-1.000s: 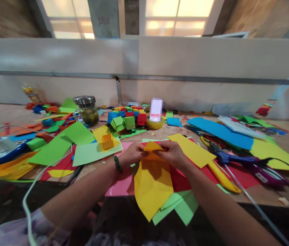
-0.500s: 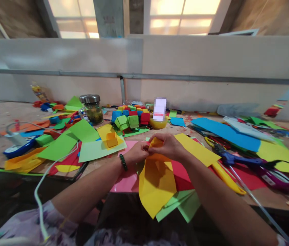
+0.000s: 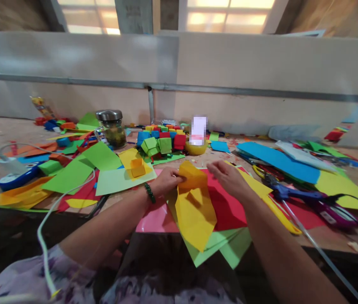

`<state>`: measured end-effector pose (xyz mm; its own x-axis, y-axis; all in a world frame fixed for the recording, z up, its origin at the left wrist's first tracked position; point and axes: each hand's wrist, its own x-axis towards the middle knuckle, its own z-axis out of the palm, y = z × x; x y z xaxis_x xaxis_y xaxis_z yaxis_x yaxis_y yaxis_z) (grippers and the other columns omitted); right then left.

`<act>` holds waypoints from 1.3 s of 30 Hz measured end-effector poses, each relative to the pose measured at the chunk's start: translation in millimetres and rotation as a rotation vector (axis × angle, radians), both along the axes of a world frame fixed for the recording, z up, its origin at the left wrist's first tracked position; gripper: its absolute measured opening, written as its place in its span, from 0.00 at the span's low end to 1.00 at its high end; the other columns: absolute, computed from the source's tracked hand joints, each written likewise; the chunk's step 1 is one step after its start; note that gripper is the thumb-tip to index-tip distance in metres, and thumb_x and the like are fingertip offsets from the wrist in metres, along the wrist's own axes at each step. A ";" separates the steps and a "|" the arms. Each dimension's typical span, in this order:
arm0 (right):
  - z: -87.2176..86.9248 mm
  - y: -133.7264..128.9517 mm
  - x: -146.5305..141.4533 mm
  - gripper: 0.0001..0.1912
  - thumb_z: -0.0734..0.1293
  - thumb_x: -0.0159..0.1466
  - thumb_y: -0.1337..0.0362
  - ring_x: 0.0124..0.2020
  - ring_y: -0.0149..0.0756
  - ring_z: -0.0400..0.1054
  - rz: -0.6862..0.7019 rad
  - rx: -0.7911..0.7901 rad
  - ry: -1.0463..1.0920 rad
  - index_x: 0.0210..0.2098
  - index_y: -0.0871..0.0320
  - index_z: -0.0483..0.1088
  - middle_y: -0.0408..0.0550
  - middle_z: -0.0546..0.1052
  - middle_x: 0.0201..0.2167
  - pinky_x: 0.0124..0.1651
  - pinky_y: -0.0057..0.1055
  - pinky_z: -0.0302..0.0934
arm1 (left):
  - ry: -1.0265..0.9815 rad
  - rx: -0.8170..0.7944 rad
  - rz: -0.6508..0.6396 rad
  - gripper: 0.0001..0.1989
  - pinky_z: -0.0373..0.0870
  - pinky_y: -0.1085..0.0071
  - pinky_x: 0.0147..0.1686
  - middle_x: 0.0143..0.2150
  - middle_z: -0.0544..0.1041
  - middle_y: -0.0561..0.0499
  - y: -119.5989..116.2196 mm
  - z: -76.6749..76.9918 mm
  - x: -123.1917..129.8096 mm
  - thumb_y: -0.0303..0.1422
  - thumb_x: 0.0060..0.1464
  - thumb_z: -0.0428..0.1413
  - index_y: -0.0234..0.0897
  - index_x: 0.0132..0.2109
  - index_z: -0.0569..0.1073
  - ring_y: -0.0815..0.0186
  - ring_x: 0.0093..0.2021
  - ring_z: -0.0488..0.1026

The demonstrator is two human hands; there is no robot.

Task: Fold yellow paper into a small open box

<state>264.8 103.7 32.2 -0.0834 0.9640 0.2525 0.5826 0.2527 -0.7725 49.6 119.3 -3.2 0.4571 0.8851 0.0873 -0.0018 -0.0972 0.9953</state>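
A sheet of yellow paper (image 3: pixel 198 215), creased and partly folded at its top, hangs over the near edge of the table. My left hand (image 3: pixel 167 181), with a dark green bead bracelet (image 3: pixel 150 193) on the wrist, pinches the paper's upper left edge. To the right of the paper, my right hand (image 3: pixel 229 179) is off it, with loosely bent fingers and nothing visible in them. Beneath lie red paper (image 3: pixel 228 207), pink paper (image 3: pixel 158 217) and light green sheets (image 3: pixel 234 249).
Folded paper cubes (image 3: pixel 165 145) are grouped behind the hands, beside a lidded glass jar (image 3: pixel 112 128). A phone (image 3: pixel 198 130) stands on a yellow base. Blue glue gun (image 3: pixel 299 194), yellow cutter (image 3: pixel 282 215) and blue sheets (image 3: pixel 277 160) lie right. A white cable (image 3: pixel 44 240) crosses the left.
My right hand has let go of the yellow paper and moved right. The left hand keeps its pinch, and the paper's folded top now shows upright. The view has tilted slightly down.
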 end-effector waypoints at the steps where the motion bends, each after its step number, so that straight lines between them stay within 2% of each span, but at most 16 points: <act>1: -5.7 -3.7 6.1 0.19 0.67 0.59 0.47 0.25 0.34 0.67 0.015 -0.127 -0.055 0.33 0.58 0.73 0.45 0.75 0.24 0.25 0.28 0.57 | 0.001 -0.002 0.008 0.07 0.70 0.72 0.32 0.32 0.80 0.47 0.2 0.2 0.0 0.28 0.42 0.58 0.30 0.31 0.80 0.64 0.32 0.74; 3: -17.8 -9.7 14.3 0.18 0.71 0.54 0.49 0.22 0.32 0.64 0.060 -0.290 -0.038 0.34 0.57 0.74 0.42 0.73 0.20 0.22 0.27 0.53 | 0.006 -0.003 0.019 0.07 0.70 0.72 0.32 0.33 0.80 0.46 0.7 0.3 0.3 0.27 0.42 0.58 0.30 0.30 0.80 0.64 0.33 0.74; 7: -31.8 -11.3 18.7 0.14 0.74 0.48 0.55 0.22 0.30 0.64 0.094 -0.329 0.147 0.27 0.57 0.72 0.40 0.73 0.20 0.23 0.25 0.54 | 0.009 -0.004 0.038 0.06 0.70 0.72 0.32 0.32 0.79 0.47 0.9 1.3 -1.0 0.28 0.42 0.60 0.30 0.30 0.79 0.63 0.33 0.74; 9: -31.2 -10.2 16.9 0.14 0.73 0.49 0.54 0.22 0.31 0.66 0.118 -0.337 0.202 0.27 0.57 0.70 0.40 0.74 0.21 0.24 0.26 0.58 | 0.008 -0.005 0.050 0.06 0.70 0.71 0.33 0.33 0.79 0.47 0.6 3.2 -3.3 0.28 0.43 0.61 0.30 0.30 0.79 0.63 0.33 0.74; 12: -26.5 -12.2 11.3 0.14 0.72 0.50 0.55 0.25 0.33 0.70 0.132 -0.323 0.309 0.31 0.56 0.71 0.42 0.76 0.23 0.28 0.28 0.63 | 0.010 -0.005 0.068 0.06 0.71 0.71 0.33 0.34 0.79 0.47 -0.4 6.1 -6.5 0.28 0.43 0.61 0.30 0.31 0.79 0.64 0.34 0.74; 16: -22.5 -20.0 3.0 0.14 0.70 0.52 0.56 0.33 0.37 0.74 0.128 -0.277 0.404 0.37 0.55 0.75 0.45 0.80 0.31 0.36 0.32 0.67 | 0.017 -0.024 0.083 0.08 0.71 0.71 0.33 0.35 0.80 0.46 -0.3 5.5 -7.0 0.28 0.43 0.61 0.30 0.34 0.79 0.65 0.33 0.74; 19: -23.2 -23.8 -1.0 0.16 0.70 0.53 0.57 0.37 0.40 0.74 0.178 -0.259 0.391 0.40 0.56 0.77 0.47 0.81 0.36 0.40 0.35 0.68 | 0.034 -0.035 0.095 0.09 0.69 0.73 0.29 0.32 0.79 0.46 1.9 2.3 -6.8 0.29 0.43 0.61 0.29 0.33 0.78 0.66 0.31 0.73; 24: -26.9 -24.5 -3.8 0.12 0.68 0.55 0.61 0.40 0.42 0.74 0.210 -0.103 0.166 0.38 0.56 0.79 0.49 0.81 0.38 0.43 0.38 0.68 | 0.065 -0.050 0.112 0.06 0.65 0.76 0.24 0.27 0.77 0.48 5.2 -2.8 -7.0 0.29 0.42 0.61 0.29 0.30 0.77 0.68 0.26 0.71; 29: -26.7 -25.5 -5.5 0.12 0.66 0.59 0.61 0.36 0.39 0.73 0.240 -0.004 0.100 0.42 0.56 0.73 0.50 0.78 0.39 0.35 0.33 0.68 | 0.062 -0.047 0.093 0.08 0.67 0.75 0.28 0.30 0.78 0.48 3.1 -2.7 -4.5 0.30 0.43 0.60 0.30 0.32 0.77 0.67 0.29 0.72; 32: -27.4 -25.7 -4.7 0.10 0.66 0.61 0.59 0.34 0.37 0.73 0.230 0.028 0.105 0.41 0.56 0.70 0.49 0.78 0.38 0.33 0.32 0.69 | 0.055 -0.049 0.079 0.08 0.68 0.74 0.29 0.32 0.79 0.47 1.8 -2.1 -3.6 0.30 0.43 0.60 0.29 0.33 0.77 0.67 0.30 0.73; 36: -30.1 -24.6 -2.9 0.20 0.68 0.60 0.59 0.41 0.42 0.75 0.295 -0.078 0.158 0.51 0.54 0.67 0.51 0.78 0.44 0.41 0.36 0.71 | 0.051 -0.065 0.085 0.07 0.68 0.74 0.28 0.30 0.78 0.47 3.2 -2.9 -4.6 0.29 0.43 0.61 0.30 0.32 0.77 0.67 0.29 0.73; 39: -28.3 -24.7 -3.3 0.20 0.70 0.57 0.60 0.44 0.44 0.74 0.282 -0.133 0.246 0.49 0.54 0.70 0.50 0.79 0.44 0.44 0.38 0.71 | 0.039 -0.086 0.079 0.07 0.69 0.74 0.30 0.31 0.79 0.47 3.8 -2.9 -5.8 0.29 0.42 0.61 0.29 0.32 0.77 0.66 0.30 0.74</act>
